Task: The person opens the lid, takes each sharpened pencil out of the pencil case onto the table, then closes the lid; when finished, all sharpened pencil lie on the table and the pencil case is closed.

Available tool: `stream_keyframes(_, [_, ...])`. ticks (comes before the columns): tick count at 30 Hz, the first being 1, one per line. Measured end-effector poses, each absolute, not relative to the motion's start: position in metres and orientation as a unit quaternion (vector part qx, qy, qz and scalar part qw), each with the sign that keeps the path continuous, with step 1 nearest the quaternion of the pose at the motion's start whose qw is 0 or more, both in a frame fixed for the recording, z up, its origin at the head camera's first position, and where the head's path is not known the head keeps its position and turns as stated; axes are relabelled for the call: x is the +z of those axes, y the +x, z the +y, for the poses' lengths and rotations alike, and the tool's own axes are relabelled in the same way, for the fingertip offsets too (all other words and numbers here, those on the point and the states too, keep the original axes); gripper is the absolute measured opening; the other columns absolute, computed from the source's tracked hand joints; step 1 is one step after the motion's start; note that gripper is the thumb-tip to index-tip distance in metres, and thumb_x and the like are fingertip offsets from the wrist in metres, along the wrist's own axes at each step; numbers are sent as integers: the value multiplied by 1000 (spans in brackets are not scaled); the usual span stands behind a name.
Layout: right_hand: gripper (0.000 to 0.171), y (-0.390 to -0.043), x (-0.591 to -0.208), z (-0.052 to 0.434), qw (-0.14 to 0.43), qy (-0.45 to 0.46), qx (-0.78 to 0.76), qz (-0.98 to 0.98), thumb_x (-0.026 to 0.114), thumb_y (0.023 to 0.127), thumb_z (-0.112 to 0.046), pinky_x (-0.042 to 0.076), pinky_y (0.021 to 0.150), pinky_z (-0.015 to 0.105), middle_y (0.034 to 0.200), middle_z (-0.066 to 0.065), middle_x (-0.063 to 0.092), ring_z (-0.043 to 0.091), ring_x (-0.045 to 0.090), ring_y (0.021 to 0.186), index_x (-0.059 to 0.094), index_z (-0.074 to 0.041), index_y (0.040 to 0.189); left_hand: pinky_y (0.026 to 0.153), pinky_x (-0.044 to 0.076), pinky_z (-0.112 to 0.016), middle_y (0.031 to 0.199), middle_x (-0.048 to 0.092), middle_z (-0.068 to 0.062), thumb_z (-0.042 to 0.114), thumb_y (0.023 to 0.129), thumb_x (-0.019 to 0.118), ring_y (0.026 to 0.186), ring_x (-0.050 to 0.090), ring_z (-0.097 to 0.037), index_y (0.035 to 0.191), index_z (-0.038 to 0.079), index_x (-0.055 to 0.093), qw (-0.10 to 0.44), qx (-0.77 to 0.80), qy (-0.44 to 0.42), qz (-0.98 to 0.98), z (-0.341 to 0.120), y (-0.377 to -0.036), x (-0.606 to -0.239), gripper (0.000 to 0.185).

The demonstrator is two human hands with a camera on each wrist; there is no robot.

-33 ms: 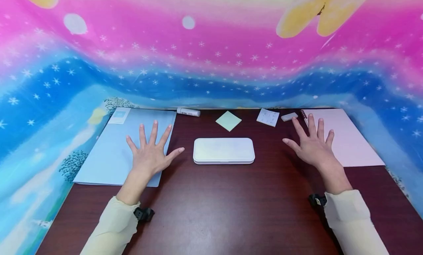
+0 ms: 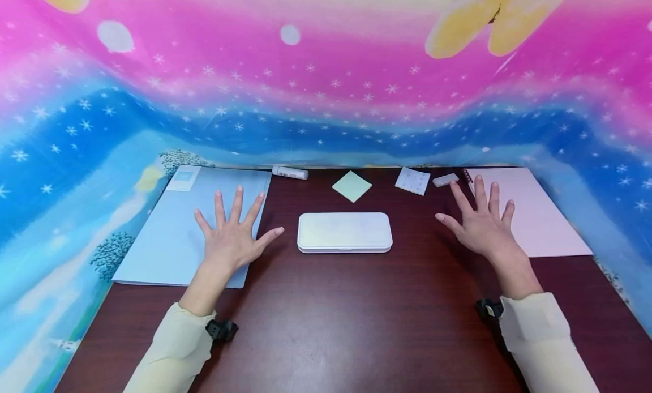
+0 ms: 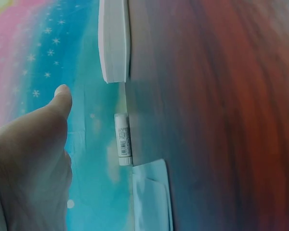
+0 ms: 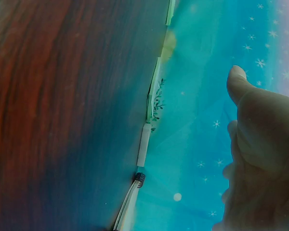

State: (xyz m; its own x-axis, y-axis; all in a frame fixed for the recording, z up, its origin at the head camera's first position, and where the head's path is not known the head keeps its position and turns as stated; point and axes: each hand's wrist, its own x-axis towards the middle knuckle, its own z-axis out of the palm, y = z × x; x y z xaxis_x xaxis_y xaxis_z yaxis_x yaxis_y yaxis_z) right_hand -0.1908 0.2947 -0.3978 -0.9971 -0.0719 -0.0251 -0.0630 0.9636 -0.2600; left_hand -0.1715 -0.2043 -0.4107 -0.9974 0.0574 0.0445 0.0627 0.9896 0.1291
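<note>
The left hand (image 2: 230, 240) was spread flat, fingers straight, over the right edge of a blue folder (image 2: 173, 234) at the counter's (image 2: 326, 325) left side. The right hand (image 2: 481, 226) was likewise splayed, holding nothing, beside the left edge of a pink notebook (image 2: 540, 217). Between them a white case (image 2: 344, 232) was seen, apart from both hands, with bare counter on its near side. A glue stick (image 2: 290, 172), green note pad (image 2: 352, 186) and eraser (image 2: 445, 180) were ranged along the far edge.
</note>
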Motion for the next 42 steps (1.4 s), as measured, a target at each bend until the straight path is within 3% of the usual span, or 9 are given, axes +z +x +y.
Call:
stream_keyframes(6, [90, -192, -399, 296, 19, -36, -130, 991, 38, 97, -73, -16, 107, 81, 166, 20, -26, 48, -33, 148, -3, -30, 164, 108, -20, -80, 173, -7, -11, 87, 87, 36, 154, -16, -49, 163, 39, 3, 19, -67, -25, -997, -205, -171, -410, 96])
stream_keyframes(13, [90, -193, -395, 291, 19, -49, -130, 990, 41, 97, -71, -16, 108, 81, 166, 20, -26, 49, -31, 149, 0, -28, 165, 107, -21, -79, 172, -8, -12, 86, 87, 37, 153, -24, -46, 163, 38, 3, 12, -76, -24, -997, -205, -168, -410, 96])
stream_keyframes(22, [88, -194, -385, 267, 18, -107, -132, 985, 46, 97, -69, -11, 112, 79, 168, 13, -25, 46, -27, 151, 1, -35, 164, 109, -19, -79, 172, -9, -10, 90, 85, 35, 154, -21, -46, 163, 39, -1, 6, -78, -23, -997, -205, -168, -411, 100])
stream_keyframes(30, [101, -199, -387, 235, 56, -222, -158, 961, 63, 93, -60, 0, 118, 75, 171, 12, -14, 44, -14, 156, 0, -28, 165, 109, -17, -80, 173, -5, -12, 86, 75, 60, 154, -17, -49, 163, 36, -5, -11, -90, -48, -995, -201, -175, -408, 120])
stream_keyframes(36, [117, -202, -395, 205, 79, -282, -156, 943, 76, 84, -59, 8, 120, 71, 173, 9, -8, 43, -4, 158, 0, -22, 165, 111, -16, -78, 172, -12, -9, 85, 70, 66, 154, -22, -47, 162, 38, -12, -47, -122, -73, -989, -189, -178, -407, 130])
stream_keyframes(42, [114, -205, -402, 185, 125, -304, -163, 930, 81, 82, -52, 14, 122, 67, 172, 13, 4, 40, 3, 158, 6, -29, 165, 114, -13, -76, 173, -11, -2, 83, 68, 71, 156, -21, -40, 161, 39, -14, -51, -158, -116, -979, -175, -181, -408, 133])
